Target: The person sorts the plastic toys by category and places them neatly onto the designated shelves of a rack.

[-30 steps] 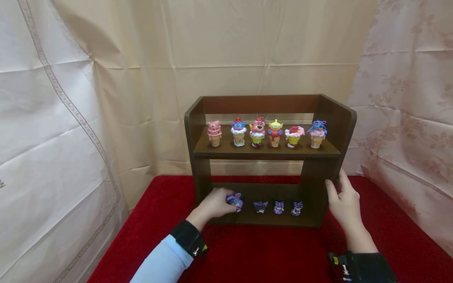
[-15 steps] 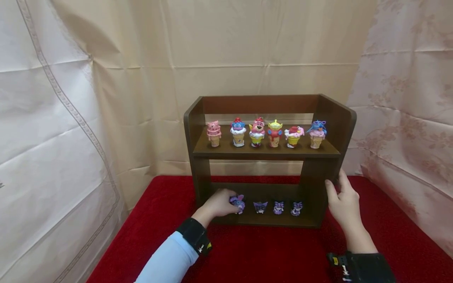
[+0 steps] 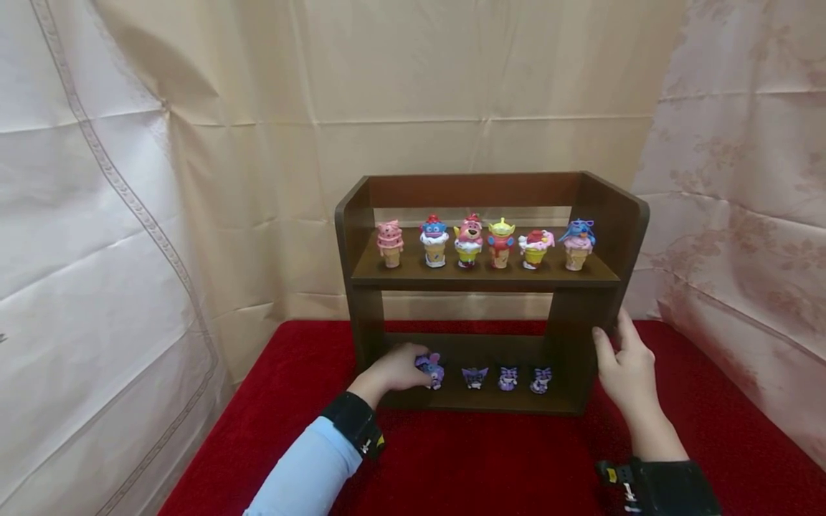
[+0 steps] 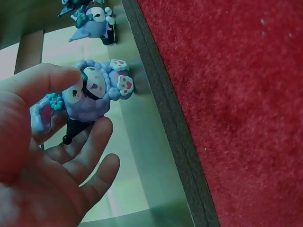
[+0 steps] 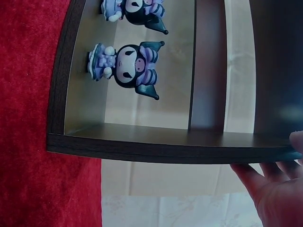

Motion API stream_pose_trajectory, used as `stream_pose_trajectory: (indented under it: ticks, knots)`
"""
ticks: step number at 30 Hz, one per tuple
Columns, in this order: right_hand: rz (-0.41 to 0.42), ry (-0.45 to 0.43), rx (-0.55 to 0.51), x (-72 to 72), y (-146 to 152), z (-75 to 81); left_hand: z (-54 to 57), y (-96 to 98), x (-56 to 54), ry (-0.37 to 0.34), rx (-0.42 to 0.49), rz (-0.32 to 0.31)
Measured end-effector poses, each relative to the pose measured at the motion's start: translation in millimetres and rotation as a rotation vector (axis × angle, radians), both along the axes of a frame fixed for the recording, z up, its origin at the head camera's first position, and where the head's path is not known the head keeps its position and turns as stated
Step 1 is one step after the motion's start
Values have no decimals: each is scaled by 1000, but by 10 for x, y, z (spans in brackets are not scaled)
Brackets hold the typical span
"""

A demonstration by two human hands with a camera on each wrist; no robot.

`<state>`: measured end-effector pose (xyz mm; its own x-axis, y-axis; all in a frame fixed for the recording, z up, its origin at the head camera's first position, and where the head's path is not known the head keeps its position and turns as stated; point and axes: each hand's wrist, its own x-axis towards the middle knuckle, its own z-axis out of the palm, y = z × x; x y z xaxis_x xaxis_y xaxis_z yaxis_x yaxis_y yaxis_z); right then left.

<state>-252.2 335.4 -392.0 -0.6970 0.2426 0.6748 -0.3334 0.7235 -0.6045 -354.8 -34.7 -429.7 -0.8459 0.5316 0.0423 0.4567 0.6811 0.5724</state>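
Note:
My left hand (image 3: 396,368) pinches a purple rabbit-eared figurine (image 4: 90,97) between thumb and fingers at the left end of the lower shelf. In the left wrist view its pale face and white paws point away from my palm, and the fingers cover part of its back and ears. Whether its base touches the board is not clear. My right hand (image 3: 629,376) holds the right side panel of the brown wooden display shelf (image 3: 484,283), thumb at the front edge and fingers on the outer side. Beside the held figurine stand three purple-and-black figurines (image 3: 508,378) in a row.
Several ice-cream-cone figurines (image 3: 467,244) stand in a row on the upper shelf. The display shelf rests on a red cloth (image 3: 464,459). Beige curtain (image 3: 258,179) hangs behind, with pale cloth (image 3: 84,287) at the left and floral cloth (image 3: 748,236) at the right.
My left hand, with the rabbit-eared figurine, has shifted slightly right and then a little back left over the lower shelf. My right hand stays on the side panel.

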Motion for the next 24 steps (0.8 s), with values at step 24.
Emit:
stream_pose_trajectory:
  ticks: [24]
  knots:
    - [23, 12, 4, -23, 35, -18, -9, -17, -40, -53, 48, -10]
